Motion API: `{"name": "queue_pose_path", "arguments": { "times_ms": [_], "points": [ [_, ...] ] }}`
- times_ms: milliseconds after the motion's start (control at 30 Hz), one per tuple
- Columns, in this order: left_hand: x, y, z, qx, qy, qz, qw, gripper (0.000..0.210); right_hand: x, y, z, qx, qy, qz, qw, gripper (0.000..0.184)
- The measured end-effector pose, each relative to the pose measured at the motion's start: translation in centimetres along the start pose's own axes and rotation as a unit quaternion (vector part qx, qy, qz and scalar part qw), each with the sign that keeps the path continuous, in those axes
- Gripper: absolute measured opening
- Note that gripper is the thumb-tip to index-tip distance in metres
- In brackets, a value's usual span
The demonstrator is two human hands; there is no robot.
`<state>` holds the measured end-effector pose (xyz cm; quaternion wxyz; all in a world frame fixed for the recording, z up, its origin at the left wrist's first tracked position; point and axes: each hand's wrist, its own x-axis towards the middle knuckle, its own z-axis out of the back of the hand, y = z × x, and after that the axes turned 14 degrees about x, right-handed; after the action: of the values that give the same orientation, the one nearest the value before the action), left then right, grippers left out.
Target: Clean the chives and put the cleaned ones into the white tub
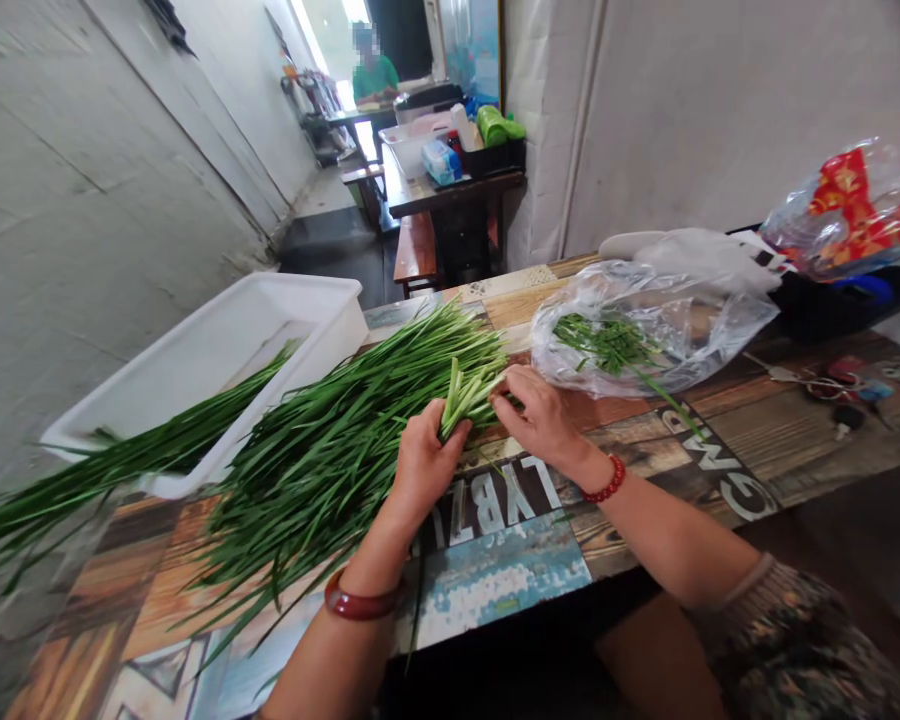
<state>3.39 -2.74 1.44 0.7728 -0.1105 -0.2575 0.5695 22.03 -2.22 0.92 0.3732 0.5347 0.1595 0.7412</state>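
My left hand [429, 445] is closed around a small bunch of garlic chives [461, 400], its pale stem ends pointing up and to the right. At those stem ends, the thumb and fingers of my right hand [536, 408] are pinched together; what lies between them is too small to make out. Beside and behind my left hand, a large heap of garlic chives [330, 430] spreads over the patterned table [510, 600]. More chives [195, 425] lie in a white plastic tub [195, 320] on the left, their leaves hanging over its near edge.
A clear plastic bag [705, 345] with green trimmings [607, 342] lies to the right. Keys [846, 420] and a cable [776, 370] are farther right, below a red-printed bag [844, 205]. Another table [457, 195] carries boxes; a person in green [375, 78] sits beyond.
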Motion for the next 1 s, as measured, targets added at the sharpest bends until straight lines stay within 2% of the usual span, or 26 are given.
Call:
{"name": "queue_pose_path", "arguments": {
  "times_ms": [133,233,300,367,467,533,600,667,767,867,933,1000],
  "points": [
    [0.1,0.0,0.3,-0.041,0.004,0.007,0.999,0.011,0.1,-0.6,0.2,0.128,-0.082,-0.115,0.982,0.020],
    [0.2,0.2,0.4,-0.081,0.006,0.009,0.997,0.013,0.5,-1.5,2.0,0.165,-0.148,-0.134,0.966,0.021],
    [0.2,0.3,0.4,-0.098,0.008,0.013,0.995,0.014,0.8,-2.2,3.6,0.125,-0.210,-0.122,0.962,0.017],
    [0.3,0.4,0.4,-0.113,0.013,0.017,0.993,0.015,1.0,-2.8,5.3,0.019,-0.242,-0.095,0.965,0.014],
    [0.3,0.7,0.3,-0.147,0.025,0.026,0.989,0.015,1.1,-3.7,7.0,-0.153,-0.195,-0.075,0.966,0.020],
    [0.4,0.9,0.1,-0.167,0.029,0.036,0.985,0.016,1.1,-3.9,7.3,-0.184,-0.169,-0.081,0.965,0.025],
    [0.4,1.1,0.0,-0.182,0.031,0.047,0.982,0.016,1.1,-3.8,6.9,-0.119,-0.154,-0.093,0.976,0.024],
    [0.5,1.2,0.0,-0.206,0.031,0.059,0.976,0.016,1.0,-3.5,6.0,0.001,-0.095,-0.128,0.987,0.024],
    [0.6,1.0,0.1,-0.256,0.023,0.084,0.963,0.018,0.6,-2.5,4.3,0.129,0.068,-0.188,0.971,0.019],
    [0.6,0.6,0.5,-0.290,0.009,0.108,0.951,0.021,0.0,-1.2,2.4,0.193,0.204,-0.197,0.939,0.014],
    [0.6,0.4,0.7,-0.301,0.004,0.119,0.946,0.021,-0.5,-0.6,1.1,0.245,0.236,-0.204,0.918,0.022],
    [0.6,0.2,0.8,-0.307,0.003,0.119,0.944,0.020,-0.7,-0.3,-0.2,0.299,0.203,-0.219,0.906,0.030]
  ]
}}
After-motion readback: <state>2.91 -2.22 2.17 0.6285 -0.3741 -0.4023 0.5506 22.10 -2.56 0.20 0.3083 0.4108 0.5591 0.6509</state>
